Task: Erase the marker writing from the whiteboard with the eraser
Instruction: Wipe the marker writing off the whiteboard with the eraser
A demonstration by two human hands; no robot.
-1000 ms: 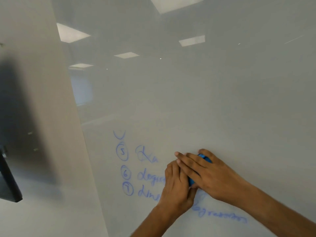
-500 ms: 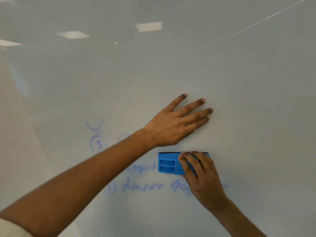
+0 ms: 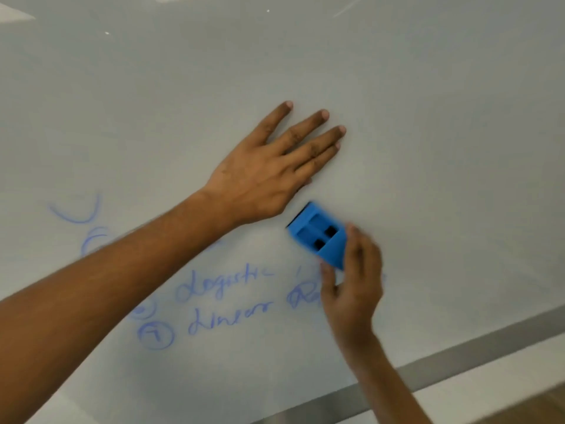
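A glossy whiteboard [image 3: 428,148] fills the view. Blue marker writing [image 3: 223,286] runs across its lower left: circled numbers, then the words "Logistic" and "Linear". My left hand [image 3: 269,169] lies flat on the board with straight, spread fingers, above the writing. Just below it is a blue plastic eraser [image 3: 318,237], tilted and pressed to the board. My right hand [image 3: 351,283] grips the eraser's lower right end between thumb and fingers and covers part of a smeared word. My left forearm crosses and hides some of the writing.
The board's grey bottom frame [image 3: 458,362] runs diagonally across the lower right, with a pale wall strip below it. Ceiling lights reflect in the top of the board. The board's right half bears no writing.
The eraser has turned from level to tilted and moved up and right, close under my left hand. My left hand stays flat on the board. The view has dropped, showing the bottom frame.
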